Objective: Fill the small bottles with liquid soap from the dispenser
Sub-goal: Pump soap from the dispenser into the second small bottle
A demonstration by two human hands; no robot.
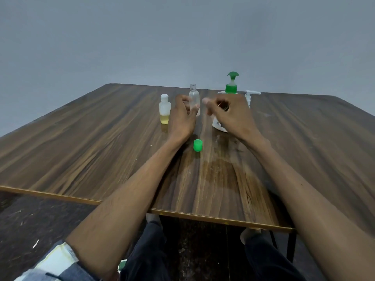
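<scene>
small bottles: 2 [164,109] [194,96] | pump dispensers: 2 [232,84] [250,97] | green cap: 1 [197,145] | hands: 2 [182,116] [231,112]
</scene>
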